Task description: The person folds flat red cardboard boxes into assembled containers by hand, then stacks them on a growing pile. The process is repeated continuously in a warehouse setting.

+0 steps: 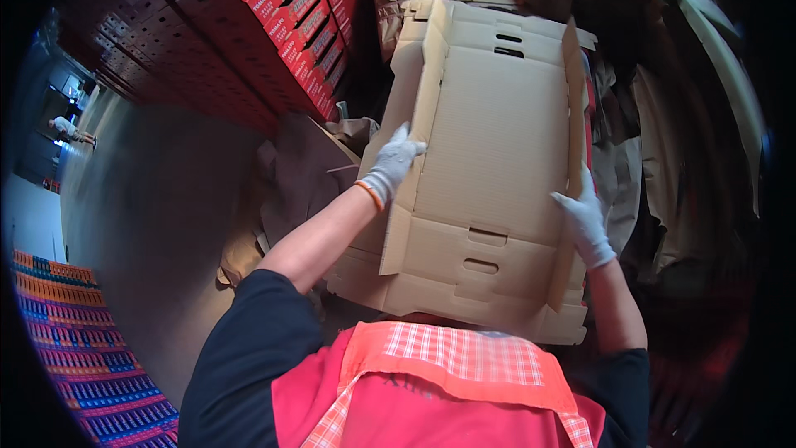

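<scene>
A flat brown cardboard box blank [502, 133] lies in front of me, its long left flap [429, 83] and right flap [572, 99] folded partly up. Slots are cut through both of its end panels. My left hand [392, 163], in a white glove with an orange cuff edge, grips the left flap, thumb on the inner side. On the opposite side my right hand [589, 220], gloved in white too, holds the right flap. Its thumb shows inside, while some fingers are hidden behind the cardboard. More flat cardboard [373, 270] lies beneath this blank.
Red printed cartons [290, 25] are stacked high at the far left. Crumpled brown paper [655, 158] hangs along the right. Colourful stacked cartons [91, 348] stand at the lower left, beside the grey floor [157, 199]. A distant person [70, 130] is at the far left.
</scene>
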Demonstrator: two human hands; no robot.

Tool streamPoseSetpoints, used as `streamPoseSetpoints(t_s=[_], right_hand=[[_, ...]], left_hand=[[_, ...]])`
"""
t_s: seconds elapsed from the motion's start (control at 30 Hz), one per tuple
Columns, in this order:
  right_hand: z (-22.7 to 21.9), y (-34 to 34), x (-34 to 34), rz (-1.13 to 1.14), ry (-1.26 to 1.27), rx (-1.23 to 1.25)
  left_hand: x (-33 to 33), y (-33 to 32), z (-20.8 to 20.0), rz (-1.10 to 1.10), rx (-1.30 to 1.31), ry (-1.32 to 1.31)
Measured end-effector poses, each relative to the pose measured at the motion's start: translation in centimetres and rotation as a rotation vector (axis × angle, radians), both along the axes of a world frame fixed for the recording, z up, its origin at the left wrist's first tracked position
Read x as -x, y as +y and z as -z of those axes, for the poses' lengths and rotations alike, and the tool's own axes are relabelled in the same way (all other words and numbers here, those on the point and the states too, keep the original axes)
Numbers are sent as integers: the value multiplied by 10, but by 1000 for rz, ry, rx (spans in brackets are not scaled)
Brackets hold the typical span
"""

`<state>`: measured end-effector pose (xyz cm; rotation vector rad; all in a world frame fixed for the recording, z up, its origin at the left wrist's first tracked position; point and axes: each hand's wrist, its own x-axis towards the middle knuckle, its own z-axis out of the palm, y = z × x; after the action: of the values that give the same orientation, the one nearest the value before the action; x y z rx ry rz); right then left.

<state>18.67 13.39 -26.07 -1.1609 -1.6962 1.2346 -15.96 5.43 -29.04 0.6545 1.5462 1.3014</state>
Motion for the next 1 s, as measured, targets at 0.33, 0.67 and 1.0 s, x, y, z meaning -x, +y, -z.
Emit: streamPoseSetpoints(t_s=[0.33, 0.67, 1.0], right_hand=[[-46, 4, -28, -53, -123, -765], [-86, -20, -56, -579, -703, -857], [-157, -95, -39, -912, -856, -406]], left_hand=[[37, -41, -6, -15, -692, 1319], [23, -48, -83, 893, -494, 1526], [-44, -129, -144, 1238, -171, 1391]])
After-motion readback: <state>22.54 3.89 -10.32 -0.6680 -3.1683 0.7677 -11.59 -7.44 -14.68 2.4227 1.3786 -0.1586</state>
